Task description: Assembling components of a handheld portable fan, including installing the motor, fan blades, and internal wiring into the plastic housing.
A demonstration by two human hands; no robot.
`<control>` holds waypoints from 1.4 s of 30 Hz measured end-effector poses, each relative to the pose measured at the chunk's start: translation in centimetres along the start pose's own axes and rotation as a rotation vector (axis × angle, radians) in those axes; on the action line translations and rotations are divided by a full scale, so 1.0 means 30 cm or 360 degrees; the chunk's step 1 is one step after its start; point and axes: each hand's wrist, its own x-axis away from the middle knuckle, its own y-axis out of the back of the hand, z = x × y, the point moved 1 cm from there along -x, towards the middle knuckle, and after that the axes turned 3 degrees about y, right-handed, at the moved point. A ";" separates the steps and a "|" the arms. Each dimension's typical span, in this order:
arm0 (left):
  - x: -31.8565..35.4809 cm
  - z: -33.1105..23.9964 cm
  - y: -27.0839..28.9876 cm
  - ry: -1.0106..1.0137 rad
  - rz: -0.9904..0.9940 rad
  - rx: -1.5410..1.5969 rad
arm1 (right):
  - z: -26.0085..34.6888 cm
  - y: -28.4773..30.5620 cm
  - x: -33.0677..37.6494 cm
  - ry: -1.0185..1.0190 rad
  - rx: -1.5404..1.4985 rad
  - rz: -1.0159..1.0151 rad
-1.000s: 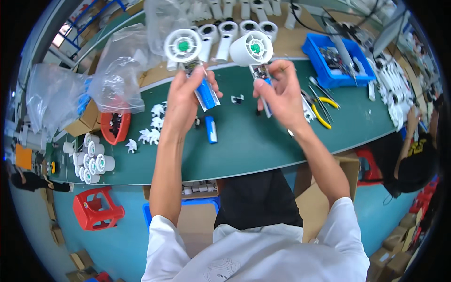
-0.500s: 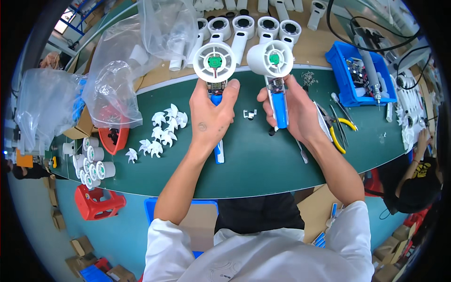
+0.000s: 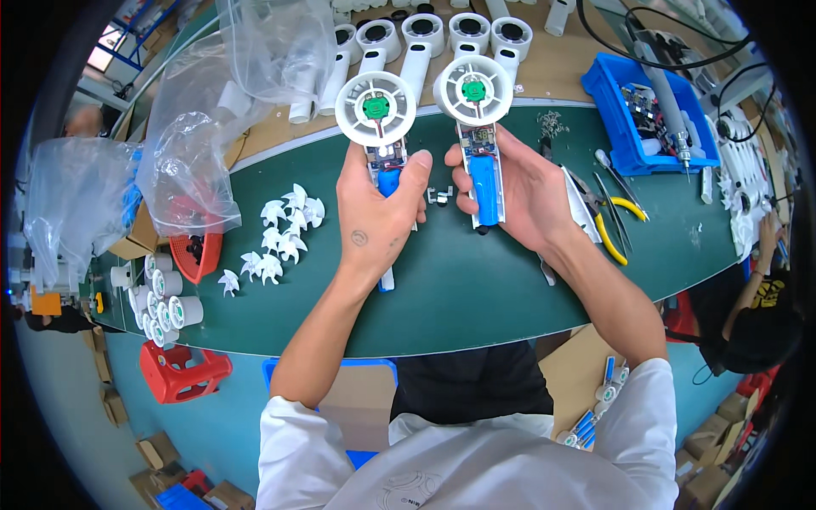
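My left hand [image 3: 374, 212] is closed round the handle of a white handheld fan body [image 3: 347, 108], whose round head shows a green circuit board. In my right hand [image 3: 535, 187] is a second such fan body [image 3: 444, 95], its handle uncovered so that a blue battery [image 3: 484, 191] and a small circuit board [image 3: 478, 136] show. The two fans are side by side above the green table. Between them a small white part [image 3: 439, 196] lies on the table. White fan blades [image 3: 270, 269] are scattered left of my left hand.
Several finished-looking white fans [image 3: 422, 30] stand along the back. A blue bin [image 3: 629, 166] of parts is at the right, with yellow-handled pliers [image 3: 612, 229] before it. White cylindrical heads [image 3: 184, 312], a red basket [image 3: 201, 268] and plastic bags [image 3: 183, 170] sit left. A co-worker [image 3: 748, 323] is at far right.
The right fan has turned so its open head and green board face up more. Both hands appear slightly further left, as the whole view has shifted a little.
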 end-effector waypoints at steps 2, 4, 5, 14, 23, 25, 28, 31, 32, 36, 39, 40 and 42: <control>0.004 0.005 0.011 0.0016 0.0027 0.0088 | -0.006 -0.007 -0.003 0.0031 -0.0026 0.0035; 0.009 0.011 0.013 0.0009 0.0054 0.0114 | -0.005 -0.012 -0.001 0.0096 0.0122 0.0008; 0.011 0.014 0.012 0.0003 0.0078 0.0131 | -0.006 -0.007 -0.001 0.0097 0.0129 0.0003; 0.024 0.019 0.010 -0.0009 0.0192 0.0312 | -0.012 0.006 -0.003 0.0160 0.0135 0.0114; 0.026 0.032 0.009 0.0005 0.0216 0.0321 | -0.016 0.010 -0.001 0.0159 0.0162 0.0098; 0.029 0.026 0.009 0.0029 0.0202 0.0300 | -0.011 0.004 0.001 0.0158 0.0171 0.0095; 0.029 0.026 0.005 0.0047 0.0194 0.0293 | -0.010 0.008 0.002 0.0155 0.0184 0.0082; 0.029 0.030 0.008 0.0035 0.0192 0.0275 | -0.011 0.005 0.001 0.0152 0.0184 0.0079; 0.030 0.030 0.009 0.0032 0.0192 0.0276 | -0.010 0.003 0.002 0.0150 0.0184 0.0080; 0.027 0.028 0.008 0.0038 0.0192 0.0285 | -0.012 0.008 0.000 0.0150 0.0184 0.0084; 0.028 0.026 0.009 0.0004 0.0197 0.0264 | -0.012 0.006 -0.002 0.0146 0.0190 0.0082; 0.028 0.027 0.009 -0.0026 0.0202 0.0240 | -0.014 0.005 -0.003 0.0147 0.0185 0.0088; 0.030 0.029 0.009 -0.0030 0.0217 0.0263 | -0.012 0.005 -0.001 0.0152 0.0181 0.0092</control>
